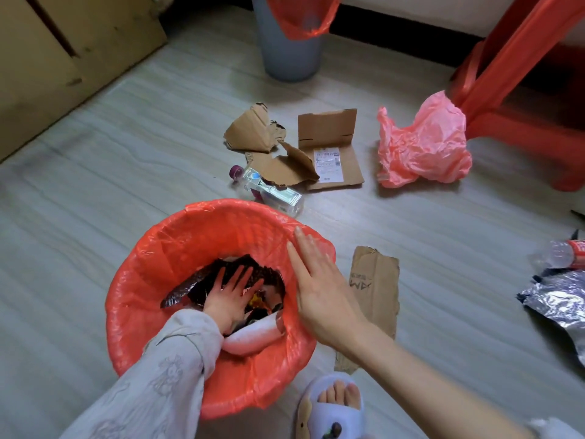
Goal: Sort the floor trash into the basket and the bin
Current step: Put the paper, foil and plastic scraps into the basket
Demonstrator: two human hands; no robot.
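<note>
The basket (202, 248), lined with a red bag, sits low and left of centre in the frame. The left hand (232, 301) is down inside it, fingers spread and flat on a dark wrapper (202, 282), pressing the load down. The right hand (319, 283) rests on the basket's right rim, fingers straight and together, holding nothing.

To do this well, I'd judge the press should stay broad and even, with the right hand steadying the rim so the liner does not slip or tear; then withdraw slowly so the wrapper does not spring back out.

Just above the basket a clear bottle (269, 193) lies on the floor, touching torn cardboard (278, 167); beside that is a flat box (335, 153). A pink bag (424, 147) lies at upper right by a red stool (512, 74). The grey bin (288, 55), also red-lined, stands at top centre. A cardboard strip (375, 289) lies just right of the basket, foil (560, 302) and another bottle (560, 255) at the right edge.

The box carries a white shipping label, too small to read. The strip shows dark printed marks, possibly letters seen upside down; I cannot make them out.
</note>
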